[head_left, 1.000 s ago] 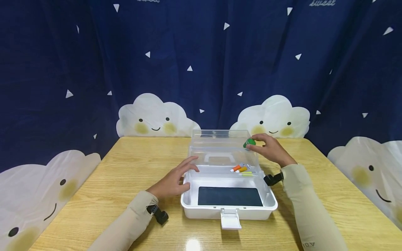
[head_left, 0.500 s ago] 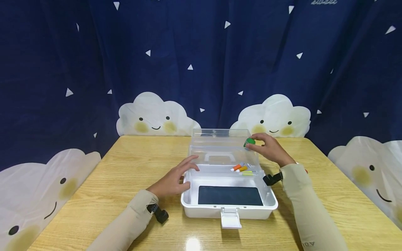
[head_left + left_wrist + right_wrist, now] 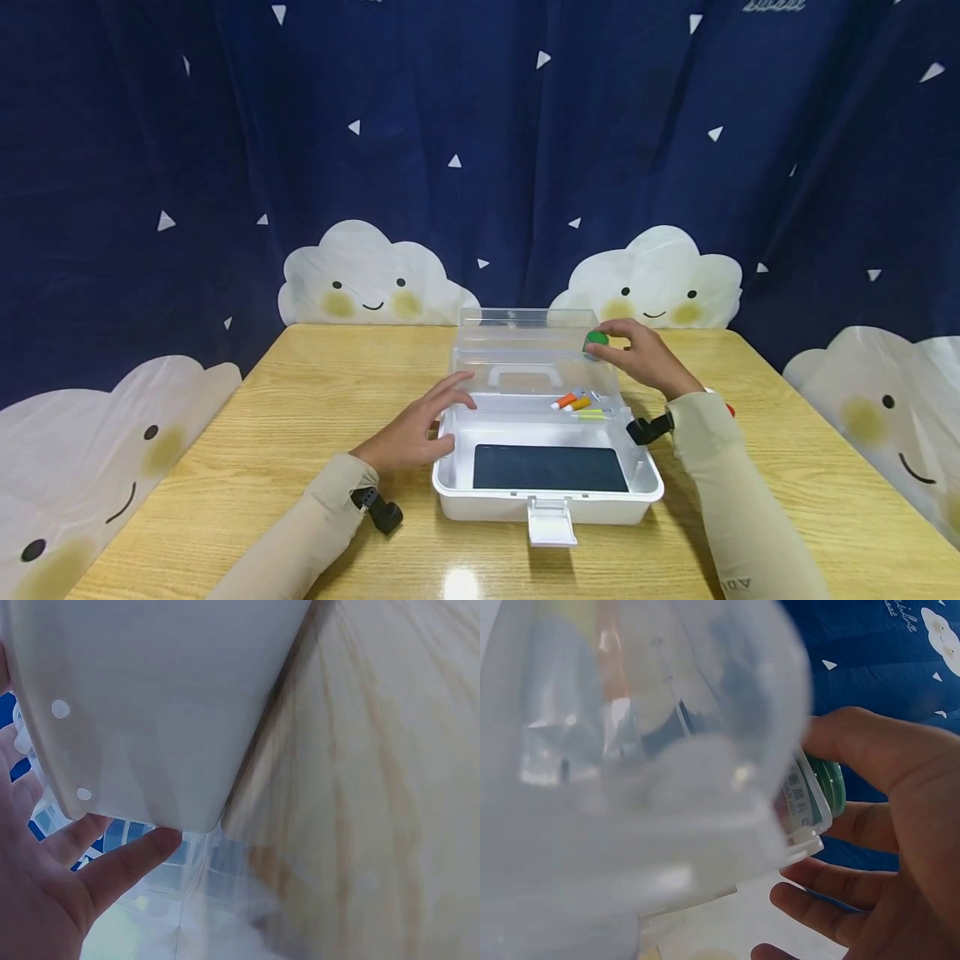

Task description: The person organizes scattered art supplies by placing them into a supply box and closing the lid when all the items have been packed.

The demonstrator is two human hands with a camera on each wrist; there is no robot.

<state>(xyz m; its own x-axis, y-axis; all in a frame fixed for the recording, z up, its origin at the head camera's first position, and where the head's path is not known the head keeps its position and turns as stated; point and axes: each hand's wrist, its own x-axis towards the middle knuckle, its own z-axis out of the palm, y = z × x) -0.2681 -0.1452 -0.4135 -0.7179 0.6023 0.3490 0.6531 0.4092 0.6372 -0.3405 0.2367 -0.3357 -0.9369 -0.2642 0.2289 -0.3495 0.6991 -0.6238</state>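
- Pinching green-lidded container (image 3: 597,339) with thumb and finger of right hand (image 3: 643,358); clear lid (image 3: 525,338) just left of it.
- Holding nothing in left hand (image 3: 408,429), fingers loosely spread; edge of white box (image 3: 491,508) just right.
- Wide counter (image 3: 315,375) left of left hand; narrower strip right of right hand.
- In right wrist view only: printed label (image 3: 798,796).

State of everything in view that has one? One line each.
white box: open
clear lid: swung back
latch: undone, flipped down
green-capped jar: cap on, held
right grip: pinching the green-capped jar
left grip: fingers loosely spread at the white box's left side
orange tube, amber tube: lying down, caps unclear
dark panel: flat in the white box
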